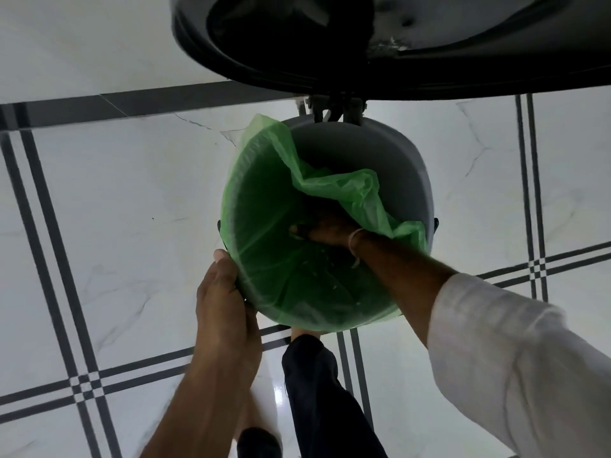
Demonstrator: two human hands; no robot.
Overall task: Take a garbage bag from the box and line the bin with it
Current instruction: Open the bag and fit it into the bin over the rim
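Note:
A round grey bin (380, 150) stands on the floor below me with its lid (330, 44) swung up at the top of the view. A translucent green garbage bag (264, 206) lies inside it, folded over the left and near rim, while the far right wall is bare. A loose fold of the bag hangs across the middle. My right hand (322, 231) reaches down inside the bag, fingers partly hidden under that fold. My left hand (224, 305) grips the near left rim over the bag's edge. The box is not in view.
White marble floor tiles (132, 209) with dark stripe borders surround the bin. My leg in dark trousers (317, 391) and a foot are right below the bin's near side. My white sleeve (515, 365) fills the lower right.

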